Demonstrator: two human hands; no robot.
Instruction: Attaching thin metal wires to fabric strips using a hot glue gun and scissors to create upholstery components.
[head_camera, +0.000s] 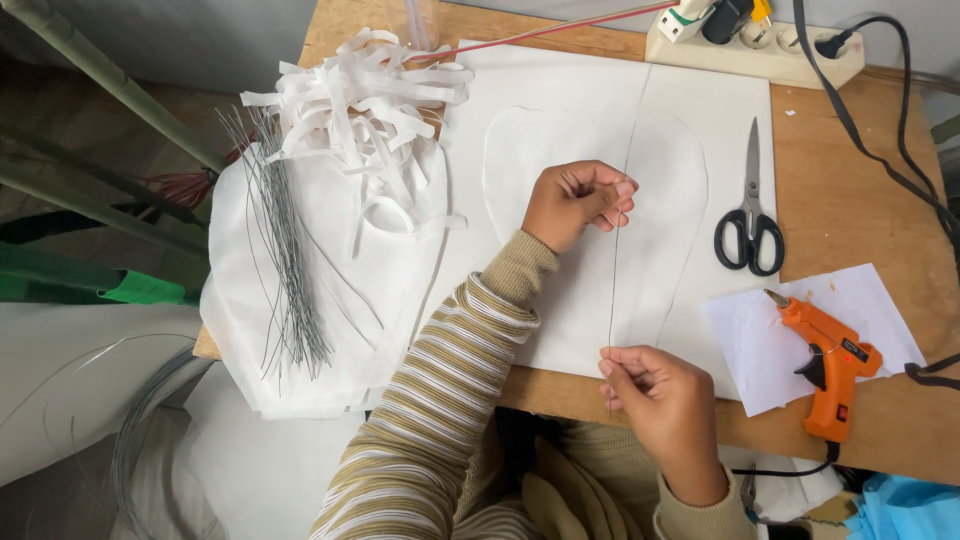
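From where I stand, the person stretches a thin straight grey wire down the middle of a white petal-shaped paper cutout that lies on a large white sheet on the wooden worktop. The left hand is curled almost closed, its fingertips pinching the wire near its upper part; the right hand is likewise nearly closed and pinches the lower end at the worktop's near edge.

The wire is slim and springy by the look of it, so I would judge a slackened pinch at either end could let it flick aside and leave the centre line of the cutout. Too hard a pull might put a kink in it. The cutout looks light and loose, so a dragging wrist could shift or crease it.

The orange glue gun rests on a white paper scrap just beside the right hand, nozzle pointing towards it; a careless elbow might knock it or meet the tip. The black-handled scissors lie further right, and a bundle of grey cut wires sits on stacked white cutouts to the left, below a heap of white paper trimmings.
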